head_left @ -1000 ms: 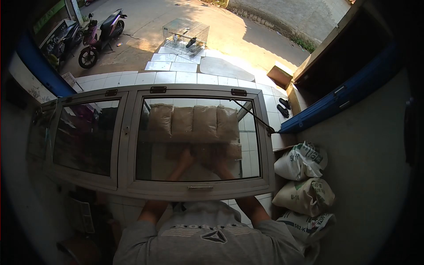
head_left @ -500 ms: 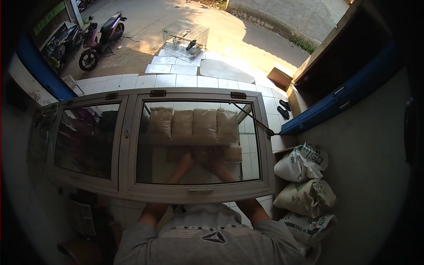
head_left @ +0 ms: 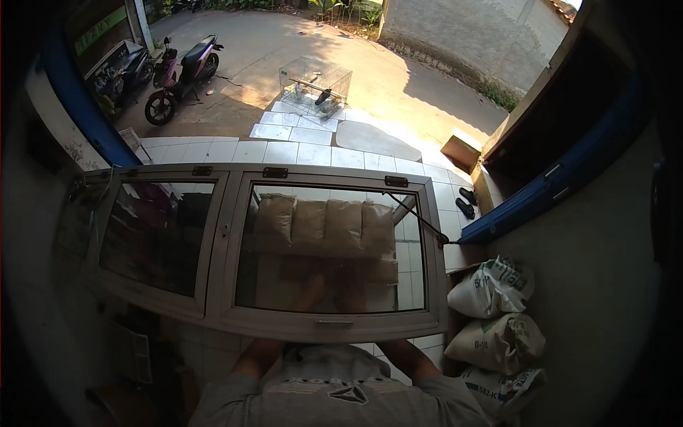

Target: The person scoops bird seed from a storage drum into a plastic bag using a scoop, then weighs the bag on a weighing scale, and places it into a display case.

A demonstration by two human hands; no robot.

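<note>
Both my arms reach under a framed glass door of a display case [head_left: 331, 331], and the hands show only dimly through the pane. My left hand [head_left: 316, 282] is near the middle, below a row of plastic packets [head_left: 308, 224] filled with something brown. Close beside it on the right is my right hand [head_left: 348, 281], a dark shape under the glass. Another brown packet [head_left: 383, 272] lies in a lower row to the right of the hands. The fingers of both hands are lost in shadow and reflection, so I cannot tell what they hold.
A second glass panel [head_left: 156, 238] adjoins on the left. A dark cord [head_left: 420, 220] runs to the door's right edge. Stacked sacks [head_left: 491, 288] stand at right, near black sandals [head_left: 466, 203]. Outside are a wire birdcage [head_left: 315, 85] and a motorbike [head_left: 181, 78].
The whole view has shifted, so the case and street sit lower and slightly to the right. My hands stay under the glass and look darker and harder to see.
</note>
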